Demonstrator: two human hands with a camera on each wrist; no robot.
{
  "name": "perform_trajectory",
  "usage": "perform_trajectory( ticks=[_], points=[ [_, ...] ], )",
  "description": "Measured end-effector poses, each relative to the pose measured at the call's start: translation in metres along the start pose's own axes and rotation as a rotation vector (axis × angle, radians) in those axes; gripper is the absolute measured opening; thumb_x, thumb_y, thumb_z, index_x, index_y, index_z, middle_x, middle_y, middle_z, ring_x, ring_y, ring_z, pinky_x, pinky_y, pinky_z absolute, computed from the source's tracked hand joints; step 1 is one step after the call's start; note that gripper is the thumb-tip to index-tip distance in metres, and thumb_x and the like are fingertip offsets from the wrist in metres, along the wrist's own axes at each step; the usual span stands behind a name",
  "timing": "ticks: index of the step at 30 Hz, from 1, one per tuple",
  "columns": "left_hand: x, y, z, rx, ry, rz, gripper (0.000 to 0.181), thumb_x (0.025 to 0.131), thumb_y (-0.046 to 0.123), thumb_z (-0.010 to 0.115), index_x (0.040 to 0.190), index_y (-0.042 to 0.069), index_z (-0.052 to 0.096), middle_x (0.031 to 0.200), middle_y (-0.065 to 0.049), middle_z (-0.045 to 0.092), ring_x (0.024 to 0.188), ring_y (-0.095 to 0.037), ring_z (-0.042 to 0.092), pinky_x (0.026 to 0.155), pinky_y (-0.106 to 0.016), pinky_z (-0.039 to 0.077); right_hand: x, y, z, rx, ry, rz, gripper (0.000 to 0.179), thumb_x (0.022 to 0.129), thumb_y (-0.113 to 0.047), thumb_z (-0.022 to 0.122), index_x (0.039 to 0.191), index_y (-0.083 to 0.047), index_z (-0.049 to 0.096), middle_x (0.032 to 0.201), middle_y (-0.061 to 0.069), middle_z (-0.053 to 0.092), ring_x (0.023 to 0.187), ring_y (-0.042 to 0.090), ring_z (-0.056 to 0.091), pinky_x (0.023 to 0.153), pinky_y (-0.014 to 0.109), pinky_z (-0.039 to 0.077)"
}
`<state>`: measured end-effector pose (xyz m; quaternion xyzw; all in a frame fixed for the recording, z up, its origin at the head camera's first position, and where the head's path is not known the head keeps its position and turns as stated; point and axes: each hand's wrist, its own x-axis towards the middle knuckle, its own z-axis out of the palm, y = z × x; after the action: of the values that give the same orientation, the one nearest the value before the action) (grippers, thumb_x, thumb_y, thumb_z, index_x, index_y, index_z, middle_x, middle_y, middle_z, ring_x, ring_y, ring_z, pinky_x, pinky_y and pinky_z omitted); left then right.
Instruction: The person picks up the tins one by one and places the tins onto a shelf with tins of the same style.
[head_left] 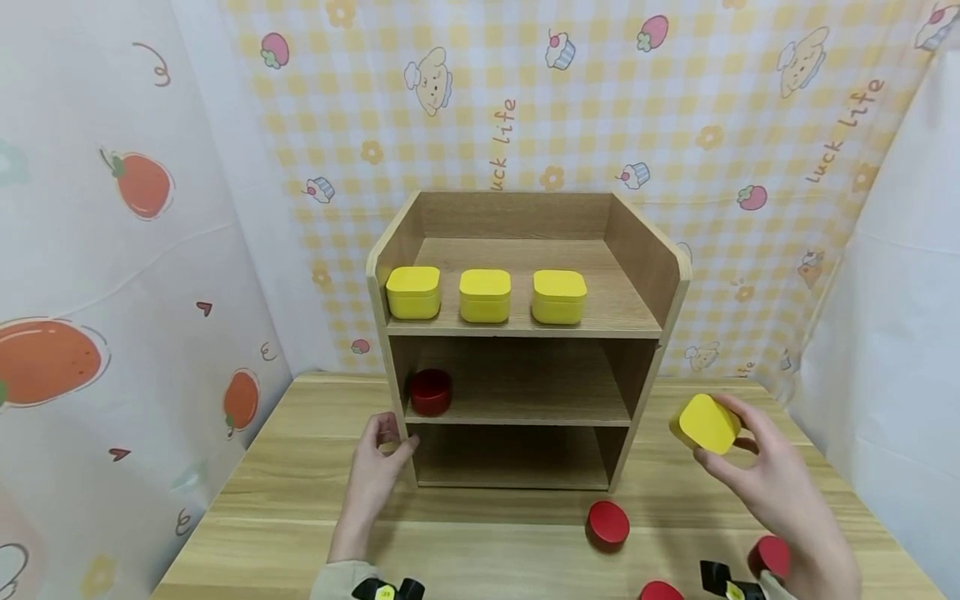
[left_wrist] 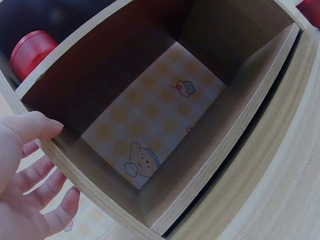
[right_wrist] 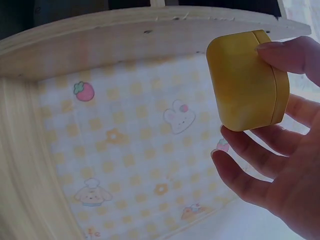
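My right hand (head_left: 780, 471) holds a yellow rounded-square box (head_left: 708, 423) in the air, right of the wooden shelf (head_left: 517, 331). In the right wrist view, the thumb and fingers (right_wrist: 250, 155) pinch this yellow box (right_wrist: 245, 82) by its sides. My left hand (head_left: 377, 471) grips the shelf's left side panel near the bottom compartment. Its thumb (left_wrist: 45, 126) lies over the panel's front edge, with the other fingers along the outside. Three yellow boxes, including the middle one (head_left: 484, 297), stand in a row on the top level. A red round container (head_left: 431, 392) sits at the left of the middle level.
On the wooden table (head_left: 300, 500) in front of the shelf lie a red round container (head_left: 607, 525), another red container (head_left: 660, 591) at the bottom edge, and a third red container (head_left: 769, 556) beside the right forearm. Patterned cloth (head_left: 480, 108) hangs behind.
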<state>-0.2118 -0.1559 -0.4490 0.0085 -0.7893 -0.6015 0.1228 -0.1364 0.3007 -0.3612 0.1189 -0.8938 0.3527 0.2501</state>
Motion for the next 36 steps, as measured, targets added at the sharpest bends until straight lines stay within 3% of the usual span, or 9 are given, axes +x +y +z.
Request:
perform_trajectory(
  ticks=[4, 11, 21, 29, 36],
  points=[
    [0.0, -0.001, 0.001, -0.004, 0.0, 0.002, 0.039, 0.088, 0.009, 0.071, 0.121, 0.007, 0.052, 0.113, -0.01, 0.055, 0.105, -0.02, 0.05, 0.081, -0.026, 0.049, -0.001, -0.01, -0.001, -0.013, 0.017, -0.001, 0.074, 0.076, -0.003, 0.082, 0.14, -0.002, 0.045, 0.13, 0.017, 0.051, 0.105, -0.01, 0.039, 0.08, 0.004, 0.037],
    [-0.001, -0.001, 0.002, -0.01, 0.01, 0.021, 0.039, 0.087, 0.009, 0.072, 0.12, 0.007, 0.052, 0.112, -0.012, 0.056, 0.104, -0.021, 0.05, 0.077, -0.025, 0.05, -0.002, -0.027, 0.002, 0.004, 0.061, -0.073, 0.075, 0.07, 0.005, 0.083, 0.137, 0.002, 0.048, 0.128, 0.017, 0.053, 0.11, -0.006, 0.039, 0.084, 0.002, 0.035],
    [0.0, -0.002, 0.005, -0.023, 0.002, 0.014, 0.038, 0.087, 0.009, 0.072, 0.12, 0.007, 0.052, 0.11, -0.011, 0.055, 0.104, -0.021, 0.051, 0.077, -0.025, 0.05, 0.002, -0.048, 0.015, 0.007, 0.09, -0.141, 0.077, 0.067, 0.003, 0.085, 0.136, -0.005, 0.052, 0.125, 0.01, 0.056, 0.107, 0.001, 0.044, 0.088, 0.006, 0.033],
    [0.001, 0.0, 0.004, -0.016, -0.001, 0.0, 0.038, 0.087, 0.009, 0.072, 0.12, 0.009, 0.052, 0.11, -0.01, 0.055, 0.103, -0.021, 0.051, 0.077, -0.027, 0.05, 0.015, -0.066, 0.022, 0.019, 0.068, -0.207, 0.076, 0.069, 0.001, 0.085, 0.137, -0.006, 0.052, 0.124, 0.005, 0.057, 0.105, 0.006, 0.048, 0.088, 0.011, 0.035],
    [0.0, 0.001, 0.002, -0.016, 0.009, -0.002, 0.038, 0.088, 0.01, 0.072, 0.12, 0.008, 0.052, 0.111, -0.01, 0.054, 0.104, -0.021, 0.05, 0.076, -0.025, 0.05, 0.036, -0.084, 0.015, -0.001, 0.024, -0.335, 0.076, 0.073, 0.002, 0.082, 0.14, -0.005, 0.048, 0.127, 0.008, 0.056, 0.107, 0.011, 0.049, 0.092, 0.01, 0.034]
  ],
)
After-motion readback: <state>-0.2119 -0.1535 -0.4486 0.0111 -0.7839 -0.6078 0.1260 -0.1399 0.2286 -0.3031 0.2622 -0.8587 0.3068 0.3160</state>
